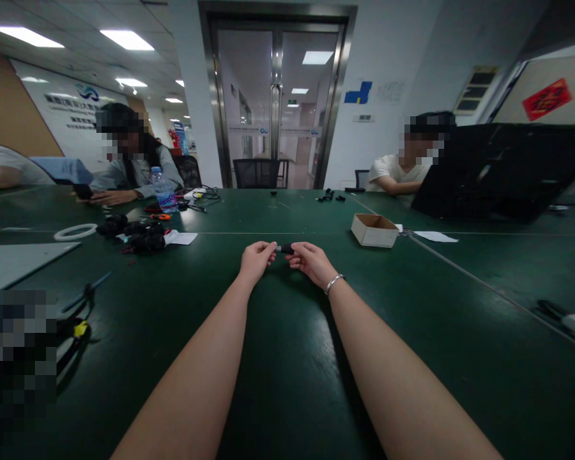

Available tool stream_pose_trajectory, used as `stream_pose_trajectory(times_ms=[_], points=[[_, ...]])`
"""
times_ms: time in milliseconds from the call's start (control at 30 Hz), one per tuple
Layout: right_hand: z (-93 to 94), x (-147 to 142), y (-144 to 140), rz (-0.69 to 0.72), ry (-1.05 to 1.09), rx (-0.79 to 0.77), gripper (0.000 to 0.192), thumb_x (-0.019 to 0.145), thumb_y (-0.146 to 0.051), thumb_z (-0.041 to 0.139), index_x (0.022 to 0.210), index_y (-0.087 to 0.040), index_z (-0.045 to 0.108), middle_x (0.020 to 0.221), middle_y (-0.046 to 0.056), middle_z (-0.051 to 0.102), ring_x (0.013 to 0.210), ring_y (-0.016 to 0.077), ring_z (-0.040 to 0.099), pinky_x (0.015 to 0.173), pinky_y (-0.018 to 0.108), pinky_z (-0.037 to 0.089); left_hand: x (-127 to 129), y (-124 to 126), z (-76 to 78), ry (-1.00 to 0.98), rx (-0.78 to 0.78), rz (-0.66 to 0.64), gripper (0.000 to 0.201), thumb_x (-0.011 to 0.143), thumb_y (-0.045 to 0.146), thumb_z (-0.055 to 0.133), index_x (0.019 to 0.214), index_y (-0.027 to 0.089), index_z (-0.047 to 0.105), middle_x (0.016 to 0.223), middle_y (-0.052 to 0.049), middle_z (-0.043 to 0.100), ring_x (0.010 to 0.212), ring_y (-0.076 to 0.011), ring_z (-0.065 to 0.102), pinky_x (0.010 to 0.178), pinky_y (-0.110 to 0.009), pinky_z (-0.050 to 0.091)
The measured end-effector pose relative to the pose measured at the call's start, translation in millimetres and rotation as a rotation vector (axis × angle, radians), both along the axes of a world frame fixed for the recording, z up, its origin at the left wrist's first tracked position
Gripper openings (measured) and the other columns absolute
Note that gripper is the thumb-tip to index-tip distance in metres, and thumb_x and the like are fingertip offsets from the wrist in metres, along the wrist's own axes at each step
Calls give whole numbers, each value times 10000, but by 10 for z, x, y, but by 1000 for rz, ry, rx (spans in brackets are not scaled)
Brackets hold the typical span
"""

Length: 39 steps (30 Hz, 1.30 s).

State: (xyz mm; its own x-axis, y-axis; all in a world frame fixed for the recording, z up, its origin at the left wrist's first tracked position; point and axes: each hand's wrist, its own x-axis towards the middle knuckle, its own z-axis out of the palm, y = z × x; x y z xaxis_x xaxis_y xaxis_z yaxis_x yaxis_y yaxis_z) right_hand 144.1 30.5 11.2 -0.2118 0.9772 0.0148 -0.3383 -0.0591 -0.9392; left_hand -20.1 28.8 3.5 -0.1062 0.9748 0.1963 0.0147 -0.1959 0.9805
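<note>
Counter (287, 383): I see a broad, dark green surface, smooth with a dull sheen, in slabs that meet at thin pale seams.
Laptop (498, 172): black, matte, lid up, at the far right beside a seated person.
Box (374, 230): small open carton of brown card, low and square, right of my hands and well apart from them.
Bottle (163, 190): clear plastic, ribbed, blue label, upright at the far left by another person.
Black parts (141, 236): a lumpy heap on white paper, left of centre, untouched as it lies.
Left hand (256, 260): fingers curled in, tips pinching the pale end of the plug.
Right hand (311, 262): fingers closed round the plug's dark end; a thin metal bangle on the wrist.
Plug (284, 248): a small black piece with a lighter tip, held between both hands just above the counter's middle; too small to name its make.
Progress: I judge this as mid-fit; the two ends meet at my fingertips, and I cannot tell whether they are seated. Nothing finished lies near my hands.
</note>
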Motion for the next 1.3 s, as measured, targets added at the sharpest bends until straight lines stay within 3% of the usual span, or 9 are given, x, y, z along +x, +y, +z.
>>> stream_pose_trajectory(times_ms=[100,200,300,400,500,667,800,1133,1300], points=[[0,1,1,3,5,2,138,821,-221,717,843,-133,612,666,66,663,529,118,610,506,192,531,-16,-33,28,-11,70,-51,385,617,449,759,863,163,684,807,-69,678,736,-157,612,579,-218,441],[0,1,-3,5,7,0,135,820,-215,717,847,-133,613,661,62,662,525,118,608,500,191,533,-7,-35,34,-37,25,-61,420,649,468,727,950,180,673,900,-75,683,782,-169,630,591,-223,448],[-2,0,-7,3,14,3,119,825,-198,710,844,-131,613,659,65,661,525,118,606,500,192,534,14,-19,13,26,-67,-4,435,737,566,610,818,141,657,751,-82,656,625,-155,599,508,-231,404],[-5,1,-8,3,24,8,136,813,-205,727,832,-127,617,662,74,659,527,117,606,503,189,531,19,-22,8,115,-27,1,393,754,529,602,727,138,636,659,-60,617,570,-137,548,483,-228,370],[-9,2,-3,7,19,7,152,802,-217,742,834,-128,623,666,72,659,531,122,611,502,195,532,13,-48,41,87,43,-13,290,722,410,657,870,160,658,757,-45,638,644,-133,561,511,-213,387],[-17,-1,4,-1,10,3,124,816,-195,720,835,-126,618,651,76,662,518,120,606,494,190,527,35,-79,97,71,-38,-10,299,783,372,577,961,139,635,697,-40,611,574,-122,533,491,-212,378],[-11,-2,-1,4,10,4,91,833,-176,690,835,-127,613,641,72,662,513,116,601,493,189,525,51,-76,93,66,-27,-17,367,743,316,615,1078,167,612,789,-41,630,631,-133,553,500,-210,384],[-8,4,-4,8,12,3,124,797,-195,735,811,-135,627,647,64,655,524,121,604,491,196,531,48,-57,52,117,9,-31,302,799,380,539,985,162,634,705,-26,574,596,-128,502,542,-230,373],[-7,3,-3,9,11,-1,131,794,-201,738,814,-136,626,651,66,655,529,120,606,497,191,529,55,-52,35,113,45,-29,337,731,336,608,1027,176,615,761,-22,580,633,-129,510,576,-234,384]])
